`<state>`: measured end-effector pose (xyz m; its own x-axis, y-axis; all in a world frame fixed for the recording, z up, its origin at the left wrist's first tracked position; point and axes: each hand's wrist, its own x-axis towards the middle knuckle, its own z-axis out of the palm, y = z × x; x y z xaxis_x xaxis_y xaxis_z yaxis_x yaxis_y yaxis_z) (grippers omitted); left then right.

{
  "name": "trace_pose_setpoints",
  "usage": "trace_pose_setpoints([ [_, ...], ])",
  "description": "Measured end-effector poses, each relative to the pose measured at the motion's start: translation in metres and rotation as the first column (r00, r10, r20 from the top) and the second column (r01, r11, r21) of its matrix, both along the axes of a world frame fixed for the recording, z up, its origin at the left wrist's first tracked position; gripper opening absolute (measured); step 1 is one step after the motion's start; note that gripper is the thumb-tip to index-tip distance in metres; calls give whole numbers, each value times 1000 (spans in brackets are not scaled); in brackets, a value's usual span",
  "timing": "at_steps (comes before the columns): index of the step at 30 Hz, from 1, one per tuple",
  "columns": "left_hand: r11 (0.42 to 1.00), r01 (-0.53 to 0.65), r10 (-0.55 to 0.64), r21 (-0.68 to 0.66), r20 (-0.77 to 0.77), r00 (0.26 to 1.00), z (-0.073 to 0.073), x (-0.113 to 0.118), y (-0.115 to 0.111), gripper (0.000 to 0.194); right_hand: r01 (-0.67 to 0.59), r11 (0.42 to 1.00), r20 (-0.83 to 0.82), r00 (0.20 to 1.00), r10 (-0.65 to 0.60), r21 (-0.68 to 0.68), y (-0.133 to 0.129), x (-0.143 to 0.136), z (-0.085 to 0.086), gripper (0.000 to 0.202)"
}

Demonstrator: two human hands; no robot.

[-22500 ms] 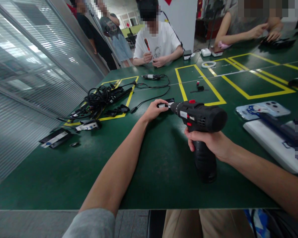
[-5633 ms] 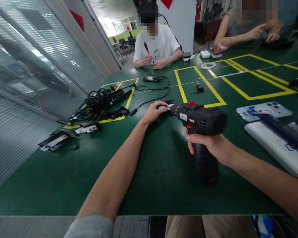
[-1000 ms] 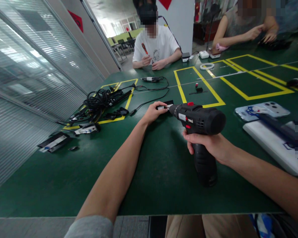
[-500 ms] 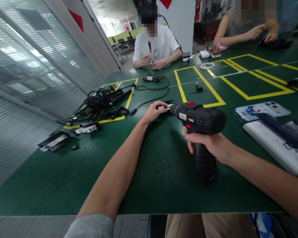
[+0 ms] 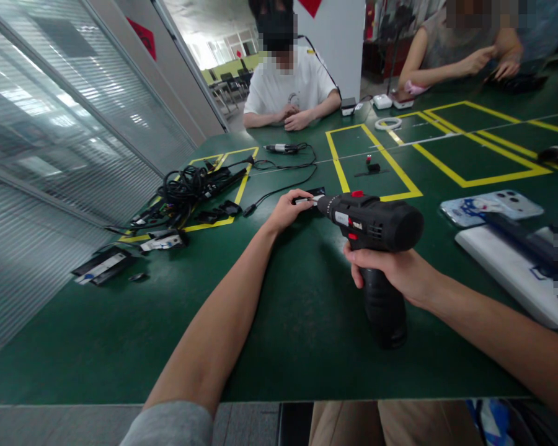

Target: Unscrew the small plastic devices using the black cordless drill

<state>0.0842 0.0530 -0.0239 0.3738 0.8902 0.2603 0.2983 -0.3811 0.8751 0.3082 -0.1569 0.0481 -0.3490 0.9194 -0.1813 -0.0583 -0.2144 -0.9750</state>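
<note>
My right hand point(image 5: 395, 269) is wrapped round the handle of a black cordless drill point(image 5: 376, 220) with red switches. The drill lies level and its chuck points left, toward my left hand point(image 5: 292, 209). Those fingers are closed on a small black case point(image 5: 317, 193) with a pale part, lying on the green table. At the chuck, the bit's tip meets or nearly meets this piece; the exact contact is too small to tell. Part of the case is hidden behind my fingers and the drill.
Tangled black cables point(image 5: 193, 186) and dark parts lie at the left, near a black-and-white flat piece point(image 5: 105, 265). A phone point(image 5: 490, 207) and a white case point(image 5: 506, 272) lie at the right. Across the green table point(image 5: 297, 347), two people sit. Yellow tape point(image 5: 390, 198) marks rectangles.
Across the table, the person in white has lowered the screwdriver out of sight and brought their hands together. My hands and the drill have hardly moved.
</note>
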Motion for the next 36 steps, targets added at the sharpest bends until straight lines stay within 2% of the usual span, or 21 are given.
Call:
trace_pose_setpoints([
  [36, 1000, -7, 7, 12, 0, 1000, -1, 0, 0, 27, -8, 1000, 11, 1000, 7, 11, 1, 1, 0, 15],
])
